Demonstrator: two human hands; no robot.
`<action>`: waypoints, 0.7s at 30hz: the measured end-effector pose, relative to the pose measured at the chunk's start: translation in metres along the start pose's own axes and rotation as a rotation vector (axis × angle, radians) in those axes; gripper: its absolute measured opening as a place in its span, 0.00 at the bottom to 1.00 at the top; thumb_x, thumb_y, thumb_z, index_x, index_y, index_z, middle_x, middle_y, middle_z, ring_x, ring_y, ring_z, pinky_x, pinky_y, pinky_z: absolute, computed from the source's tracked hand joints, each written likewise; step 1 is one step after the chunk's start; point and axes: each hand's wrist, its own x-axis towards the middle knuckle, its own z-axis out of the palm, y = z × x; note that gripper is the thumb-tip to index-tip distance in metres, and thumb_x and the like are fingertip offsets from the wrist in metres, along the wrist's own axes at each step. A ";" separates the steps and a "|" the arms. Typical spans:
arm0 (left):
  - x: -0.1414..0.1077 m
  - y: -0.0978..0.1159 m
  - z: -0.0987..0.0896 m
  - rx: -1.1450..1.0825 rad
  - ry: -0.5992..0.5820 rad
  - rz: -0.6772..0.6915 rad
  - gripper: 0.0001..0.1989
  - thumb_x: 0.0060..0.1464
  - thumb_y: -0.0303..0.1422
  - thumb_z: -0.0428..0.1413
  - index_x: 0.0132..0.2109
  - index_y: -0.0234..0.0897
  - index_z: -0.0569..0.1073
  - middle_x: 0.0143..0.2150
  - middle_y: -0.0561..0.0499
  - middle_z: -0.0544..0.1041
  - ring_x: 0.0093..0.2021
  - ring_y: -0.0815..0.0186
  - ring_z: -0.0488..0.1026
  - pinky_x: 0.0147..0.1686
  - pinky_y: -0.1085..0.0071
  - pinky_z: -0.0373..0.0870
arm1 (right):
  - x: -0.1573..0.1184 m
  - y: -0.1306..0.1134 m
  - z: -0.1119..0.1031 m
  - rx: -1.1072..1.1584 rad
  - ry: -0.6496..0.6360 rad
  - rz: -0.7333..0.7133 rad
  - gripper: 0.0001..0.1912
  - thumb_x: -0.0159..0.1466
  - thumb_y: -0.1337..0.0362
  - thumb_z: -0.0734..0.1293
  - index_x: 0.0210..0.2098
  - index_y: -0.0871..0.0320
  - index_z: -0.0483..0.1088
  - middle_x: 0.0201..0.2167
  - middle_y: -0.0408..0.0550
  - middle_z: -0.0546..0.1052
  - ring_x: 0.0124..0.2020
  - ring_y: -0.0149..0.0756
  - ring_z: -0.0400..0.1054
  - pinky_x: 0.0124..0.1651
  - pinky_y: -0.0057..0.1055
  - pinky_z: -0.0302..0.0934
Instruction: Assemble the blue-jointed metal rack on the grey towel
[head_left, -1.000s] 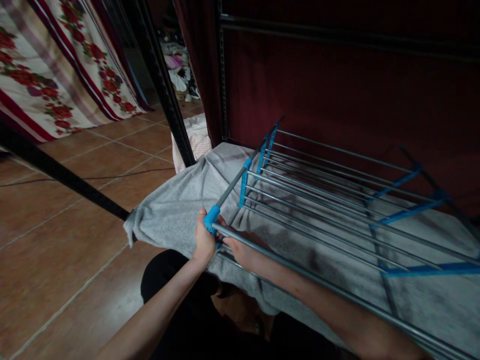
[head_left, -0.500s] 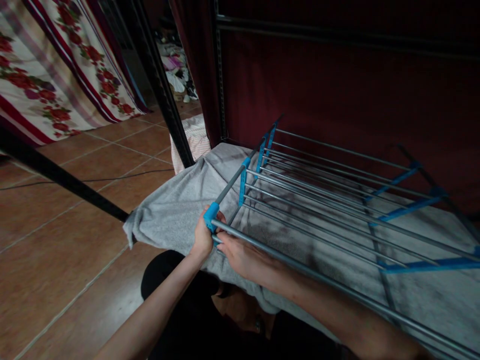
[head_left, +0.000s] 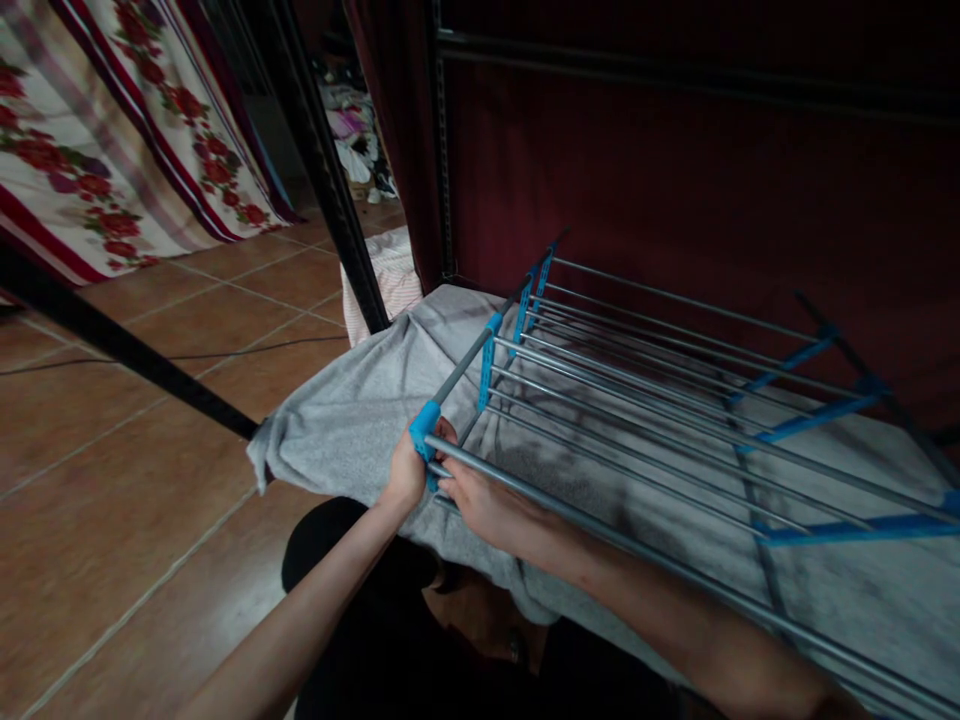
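Note:
A metal rack (head_left: 645,355) with grey bars and blue plastic joints lies over a grey cloth (head_left: 337,430). Around the blue corner joint (head_left: 424,428) at the rack's near left end, my left hand (head_left: 406,468) is closed, its fingers partly hidden behind the plastic. My right hand (head_left: 474,497) reaches under the long front bar, its fingers closed at the lower part of the same corner, beside a lower bar end. The right fingertips are partly hidden there.
Black metal posts (head_left: 330,170) frame the left side. A dark red curtain (head_left: 637,190) hangs behind. Floral fabric (head_left: 97,150) hangs at the upper left above the tiled floor (head_left: 97,500), where a thin cable (head_left: 225,356) runs. My dark-clothed knees are below.
Both hands remain at the corner joint. The right hand has shifted very slightly to the right, and the corner joint sits a touch higher.

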 end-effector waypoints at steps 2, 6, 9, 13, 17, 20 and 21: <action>0.000 0.001 0.000 0.001 -0.016 -0.009 0.23 0.52 0.48 0.46 0.19 0.36 0.68 0.18 0.49 0.64 0.22 0.67 0.60 0.24 0.70 0.54 | -0.001 -0.003 -0.002 0.050 -0.017 -0.029 0.19 0.71 0.62 0.57 0.58 0.57 0.68 0.48 0.53 0.78 0.51 0.43 0.72 0.55 0.34 0.63; 0.001 0.002 -0.001 -0.026 -0.065 -0.037 0.26 0.52 0.51 0.44 0.20 0.36 0.69 0.19 0.48 0.65 0.22 0.66 0.60 0.23 0.69 0.54 | -0.003 -0.008 -0.007 0.058 -0.018 -0.036 0.19 0.71 0.62 0.58 0.59 0.57 0.67 0.50 0.52 0.78 0.53 0.44 0.71 0.56 0.35 0.63; 0.000 0.005 -0.003 -0.043 -0.122 -0.065 0.25 0.51 0.52 0.46 0.19 0.37 0.67 0.18 0.48 0.66 0.21 0.66 0.60 0.22 0.69 0.53 | -0.004 -0.012 -0.010 0.026 -0.022 -0.025 0.20 0.71 0.63 0.57 0.60 0.56 0.66 0.51 0.52 0.77 0.52 0.43 0.72 0.54 0.34 0.64; -0.001 0.010 -0.003 -0.112 -0.183 -0.135 0.25 0.52 0.52 0.47 0.18 0.39 0.63 0.16 0.48 0.64 0.20 0.66 0.59 0.21 0.68 0.53 | -0.006 -0.014 -0.012 0.004 -0.035 -0.029 0.19 0.71 0.63 0.58 0.59 0.55 0.66 0.51 0.51 0.77 0.52 0.43 0.72 0.53 0.33 0.64; 0.001 0.008 -0.004 -0.148 -0.172 -0.144 0.23 0.52 0.51 0.49 0.19 0.39 0.65 0.16 0.49 0.64 0.21 0.65 0.59 0.21 0.68 0.54 | -0.006 -0.012 -0.012 -0.007 -0.036 -0.043 0.17 0.71 0.62 0.57 0.57 0.54 0.67 0.50 0.49 0.77 0.50 0.41 0.72 0.51 0.33 0.64; 0.002 0.005 -0.005 -0.158 -0.175 -0.123 0.21 0.52 0.50 0.50 0.22 0.38 0.68 0.17 0.50 0.62 0.22 0.64 0.60 0.23 0.68 0.55 | -0.007 -0.013 -0.011 -0.039 -0.032 -0.063 0.15 0.71 0.62 0.57 0.54 0.55 0.68 0.46 0.48 0.77 0.48 0.39 0.71 0.49 0.32 0.64; 0.002 0.005 -0.006 -0.153 -0.181 -0.125 0.22 0.52 0.50 0.50 0.22 0.38 0.69 0.17 0.50 0.63 0.22 0.64 0.60 0.23 0.68 0.56 | -0.008 -0.014 -0.011 -0.051 -0.029 -0.068 0.15 0.71 0.61 0.57 0.54 0.56 0.68 0.45 0.48 0.78 0.47 0.38 0.71 0.48 0.31 0.64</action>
